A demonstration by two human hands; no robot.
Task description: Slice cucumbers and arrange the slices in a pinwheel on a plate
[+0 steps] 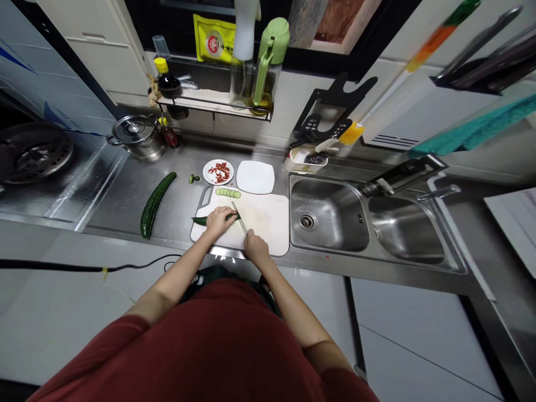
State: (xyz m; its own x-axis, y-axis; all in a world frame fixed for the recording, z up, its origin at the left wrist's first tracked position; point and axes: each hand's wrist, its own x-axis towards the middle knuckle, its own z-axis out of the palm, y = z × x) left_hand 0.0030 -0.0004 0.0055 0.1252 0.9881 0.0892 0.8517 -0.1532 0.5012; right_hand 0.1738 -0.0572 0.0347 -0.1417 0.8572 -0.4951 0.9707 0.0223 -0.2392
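Observation:
My left hand (220,221) is closed over a dark green cucumber (200,221) that lies across the white cutting board (272,226). In my right hand (256,247) is the handle of a knife (242,221), its blade at the cucumber's right end, close to my left fingertips. A row of several pale cucumber slices (228,192) lies along the board's far edge. Left of the board a whole cucumber (157,204) rests on the steel counter. Small green cucumber ends (192,178) lie beyond the board's far left corner.
Behind the board stand a plate of chopped red pieces (218,172) and a white square plate (255,177). A double sink (330,215) adjoins the board on the right. A lidded pot (138,137) is at the back left, below a wall shelf (218,106) with bottles.

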